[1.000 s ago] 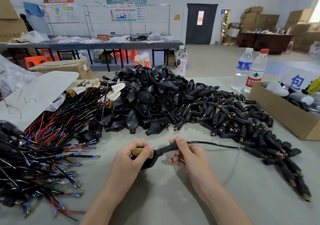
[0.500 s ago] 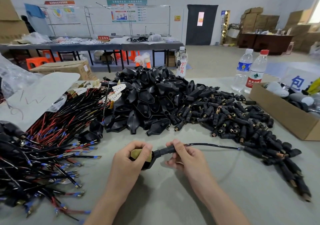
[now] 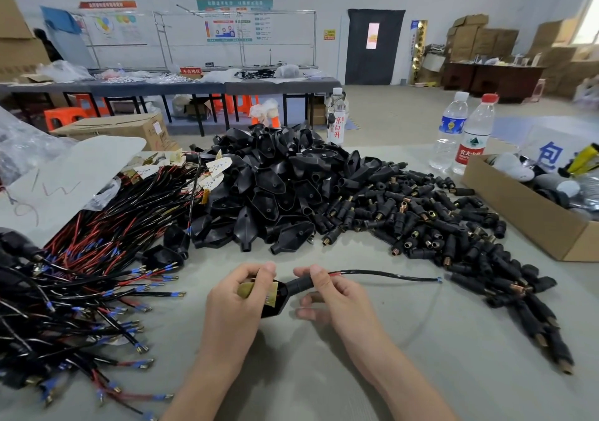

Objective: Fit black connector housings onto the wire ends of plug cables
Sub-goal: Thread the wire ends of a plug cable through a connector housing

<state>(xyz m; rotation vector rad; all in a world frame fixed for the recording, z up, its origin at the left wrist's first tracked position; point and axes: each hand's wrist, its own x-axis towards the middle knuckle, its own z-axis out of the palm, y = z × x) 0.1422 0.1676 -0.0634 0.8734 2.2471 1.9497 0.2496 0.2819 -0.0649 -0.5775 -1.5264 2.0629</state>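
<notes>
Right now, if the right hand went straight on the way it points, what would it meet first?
Probably the left hand, right across the black housing both hands hold; the right hand points left and away along it. Past that lies the pile of housings, though depth is hard to judge.

2 water bottles (image 3: 474,142) just beside open cardboard box (image 3: 525,215), far rt

Left hand (image 3: 240,297) and right hand (image 3: 330,294) grip housing (image 3: 285,294).

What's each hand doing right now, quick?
Left hand: closed, gripping the black housing.
Right hand: closed, pinching the housing's neck where the cable comes out.
</notes>
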